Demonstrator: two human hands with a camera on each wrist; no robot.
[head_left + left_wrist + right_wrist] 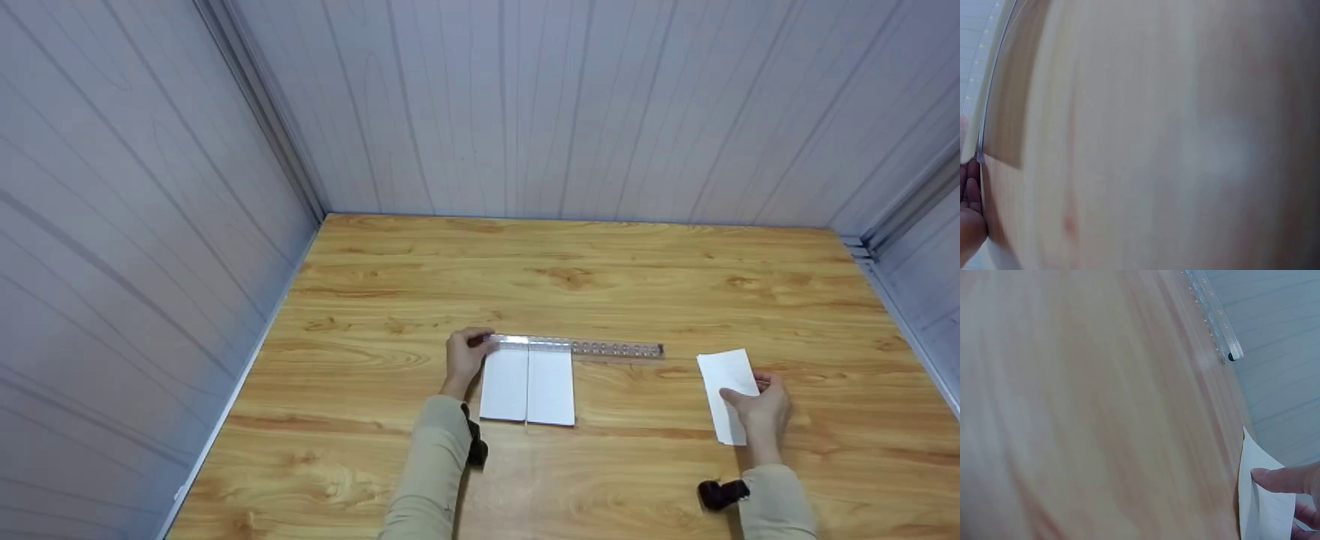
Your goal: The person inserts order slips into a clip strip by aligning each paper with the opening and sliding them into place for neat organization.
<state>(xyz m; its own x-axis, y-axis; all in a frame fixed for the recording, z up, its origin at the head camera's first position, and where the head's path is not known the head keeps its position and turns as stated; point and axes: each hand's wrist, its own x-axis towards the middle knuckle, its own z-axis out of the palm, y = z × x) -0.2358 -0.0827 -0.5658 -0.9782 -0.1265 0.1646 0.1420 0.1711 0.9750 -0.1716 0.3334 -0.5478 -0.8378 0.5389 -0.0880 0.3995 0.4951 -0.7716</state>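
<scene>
A clear ruler [619,349] with a row of round holes lies across the top edge of an open notebook [551,390] with white pages. My left hand [463,360] pinches the ruler's left end at the notebook's upper left corner. In the left wrist view only a few fingers [972,194] show at the left edge. Off to the right, my right hand [761,416] holds a narrow white sheet of paper [724,375], thumb on top and fingers behind it. The right wrist view shows this paper [1264,506] bent, its pointed corner upward.
The wood-grain table [570,285] is bounded by a panelled wall [540,112] at the back and another wall [135,225] on the left. Black wrist cameras sit on both forearms, the right one [722,495] close over the table.
</scene>
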